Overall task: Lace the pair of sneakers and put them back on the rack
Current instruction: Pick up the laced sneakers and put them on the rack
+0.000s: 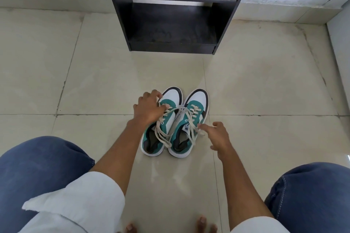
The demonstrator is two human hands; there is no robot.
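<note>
On the tiled floor, before the black rack, the sneakers stood side by side. Left hand reached forward, palm down, clenched on the laces. Right hand lay open, fingers touching a lace loop.

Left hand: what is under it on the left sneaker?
The left hand lies on the left sneaker, fingers over the lace near the upper eyelets. The white toe and the collar show; the side beneath the palm is covered.
</note>
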